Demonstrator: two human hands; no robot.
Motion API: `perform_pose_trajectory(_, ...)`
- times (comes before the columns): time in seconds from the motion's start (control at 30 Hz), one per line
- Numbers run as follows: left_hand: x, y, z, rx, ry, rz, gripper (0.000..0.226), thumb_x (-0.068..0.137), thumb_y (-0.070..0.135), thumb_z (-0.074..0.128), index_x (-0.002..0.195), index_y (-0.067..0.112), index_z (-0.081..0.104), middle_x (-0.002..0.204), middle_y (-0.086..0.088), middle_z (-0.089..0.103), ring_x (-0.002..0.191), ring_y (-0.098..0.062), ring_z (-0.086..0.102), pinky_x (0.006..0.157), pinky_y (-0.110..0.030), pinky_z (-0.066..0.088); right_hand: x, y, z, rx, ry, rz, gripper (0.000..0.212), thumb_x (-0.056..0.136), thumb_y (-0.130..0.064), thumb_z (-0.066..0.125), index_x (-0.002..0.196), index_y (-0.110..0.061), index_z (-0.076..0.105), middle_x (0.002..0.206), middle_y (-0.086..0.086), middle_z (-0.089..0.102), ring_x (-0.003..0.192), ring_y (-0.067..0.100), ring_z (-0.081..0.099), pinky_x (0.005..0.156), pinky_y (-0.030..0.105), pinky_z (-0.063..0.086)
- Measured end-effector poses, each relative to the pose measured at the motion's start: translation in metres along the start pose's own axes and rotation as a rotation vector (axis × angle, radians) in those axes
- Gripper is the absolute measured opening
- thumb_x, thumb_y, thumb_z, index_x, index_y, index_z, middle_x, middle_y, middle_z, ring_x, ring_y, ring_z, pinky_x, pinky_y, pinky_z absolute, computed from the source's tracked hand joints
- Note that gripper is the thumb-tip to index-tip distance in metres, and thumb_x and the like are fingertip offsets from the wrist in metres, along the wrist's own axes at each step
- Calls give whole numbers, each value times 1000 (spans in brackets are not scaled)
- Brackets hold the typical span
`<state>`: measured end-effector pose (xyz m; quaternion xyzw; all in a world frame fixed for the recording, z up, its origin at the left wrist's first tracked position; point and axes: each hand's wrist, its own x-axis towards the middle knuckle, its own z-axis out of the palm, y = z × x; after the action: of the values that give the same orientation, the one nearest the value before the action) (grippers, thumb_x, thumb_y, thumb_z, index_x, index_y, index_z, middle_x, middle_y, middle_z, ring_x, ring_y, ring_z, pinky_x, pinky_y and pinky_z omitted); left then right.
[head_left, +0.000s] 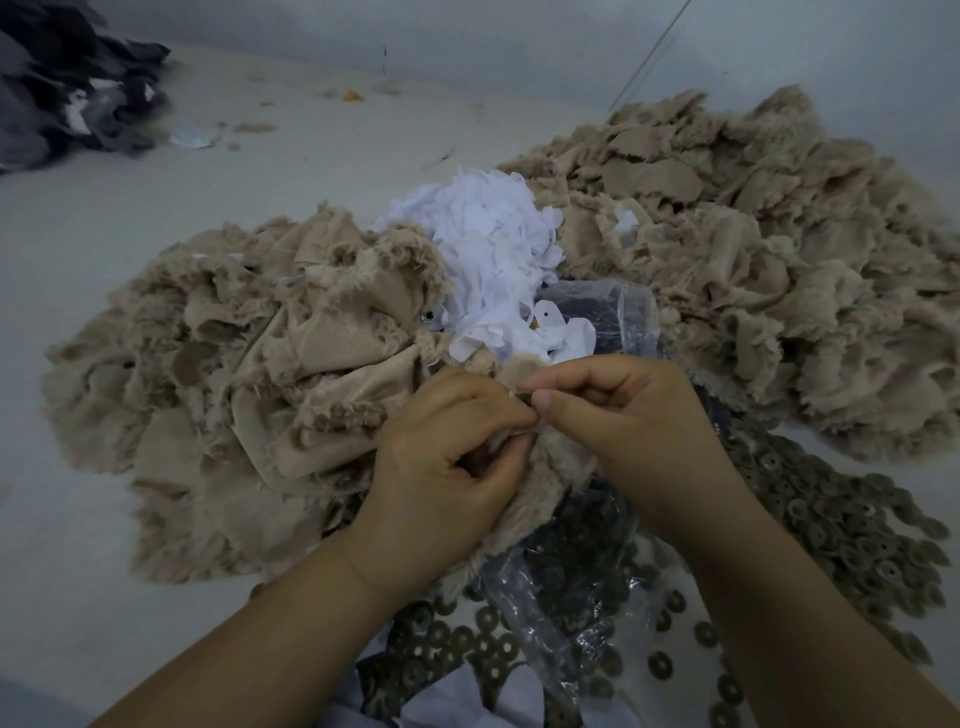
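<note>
Between two beige fur heaps on the counter, both hands meet over one small fur piece. It lies straight under the fingertips, trailing back toward the person. The left hand pinches its upper edge from the left. The right hand, equally near, pinches the same spot from the right.

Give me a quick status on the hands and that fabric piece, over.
Left hand, right hand: both pinching tan fur piece. Plastic bag and washers beneath. Nothing blocking.
</note>
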<state>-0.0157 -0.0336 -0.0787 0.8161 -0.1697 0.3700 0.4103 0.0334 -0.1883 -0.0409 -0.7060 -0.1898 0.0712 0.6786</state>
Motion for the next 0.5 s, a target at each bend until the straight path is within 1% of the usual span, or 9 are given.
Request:
perform_pose_trajectory(0.13, 1, 0, 0, -25, -4, -28, 8, 81, -1, 74, 88, 2, 76, 85, -9, 65, 74, -15, 61, 70, -22, 49, -1, 3, 3, -11, 50, -10, 17, 85, 0, 71, 86, -14, 78, 82, 3, 78, 82, 15, 75, 75, 22, 58)
perform_pose_trajectory(0.2, 4, -1, -4, -45, -33, -10, 7, 81, 0, 73, 87, 3, 75, 86, -8, 66, 75, -14, 61, 71, -21, 48, 0, 3, 4, -54, 70, -46, 18, 85, 0, 72, 85, -17, 78, 84, -2, 78, 82, 11, 75, 74, 19, 57)
perform_pose_trajectory(0.27, 5, -3, -6, -83, -64, -19, 9, 80, 0, 74, 88, 4, 76, 88, -7, 68, 78, -15, 64, 72, -24, 51, 0, 4, 5, -140, 80, -115, 22, 84, -1, 73, 84, -22, 77, 85, -7, 78, 81, 6, 74, 73, 15, 56)
perform_pose_trajectory(0.33, 6, -4, -8, -163, -62, -92, 13, 78, -1, 76, 89, 6, 76, 90, -5, 70, 84, -15, 67, 76, -29, 55, -1, 4, 5, -214, 78, -185, 25, 84, -1, 74, 86, -25, 77, 85, -12, 77, 81, 3, 73, 73, 14, 55)
perform_pose_trajectory(0.4, 6, -6, -8, -265, -55, -172, 14, 78, -1, 76, 89, 7, 76, 90, -4, 72, 87, -16, 69, 80, -34, 56, -1, 5, 3, -271, 68, -257, 24, 83, 0, 74, 90, -23, 76, 86, -15, 75, 82, 0, 72, 75, 12, 54)
perform_pose_trajectory(0.5, 7, -6, -8, -352, -49, -233, 14, 78, 2, 76, 89, 11, 76, 90, -3, 73, 87, -19, 70, 83, -35, 56, 0, 7, 0, -337, 62, -342, 21, 84, -3, 73, 94, -21, 75, 89, -14, 74, 84, 0, 72, 76, 13, 55)
